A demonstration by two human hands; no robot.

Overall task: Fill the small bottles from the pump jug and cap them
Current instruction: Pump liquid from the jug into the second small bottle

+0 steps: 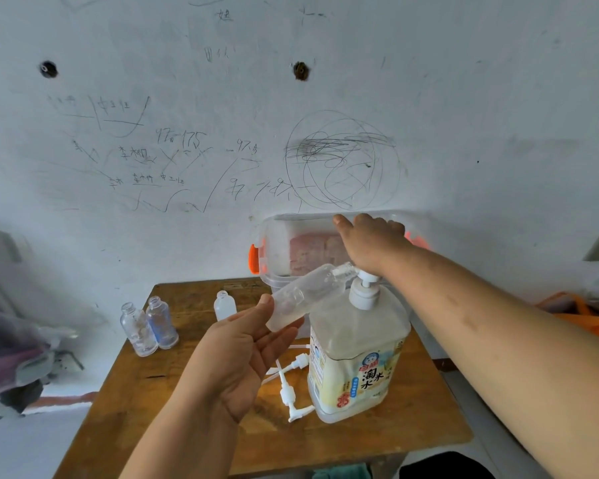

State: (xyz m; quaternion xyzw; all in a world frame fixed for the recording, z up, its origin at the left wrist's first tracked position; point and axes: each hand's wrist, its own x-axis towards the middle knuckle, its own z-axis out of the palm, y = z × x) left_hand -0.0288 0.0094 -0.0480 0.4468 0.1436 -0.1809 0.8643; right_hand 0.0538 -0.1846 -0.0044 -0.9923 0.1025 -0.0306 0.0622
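Note:
My left hand point(242, 354) pinches a small frosted bottle point(305, 299) between thumb and fingers. The bottle is tilted, with its threaded mouth up against the spout of the pump jug point(357, 347). The jug is large and clear, holds pale liquid and carries a yellow label. My right hand point(370, 243) lies palm down over the white pump head point(365, 288), the heel of the hand on it and the fingers stretched out. Two clear empty bottles point(149, 326) and one frosted bottle point(224, 304) stand uncapped on the table. Several loose white pump caps point(291, 385) lie beside the jug.
The small wooden table point(146, 402) stands against a scribbled white wall. A clear plastic box point(277, 250) with orange latches sits behind the jug under my right fingers. Blurred bags are at the left, and orange cloth is at the right.

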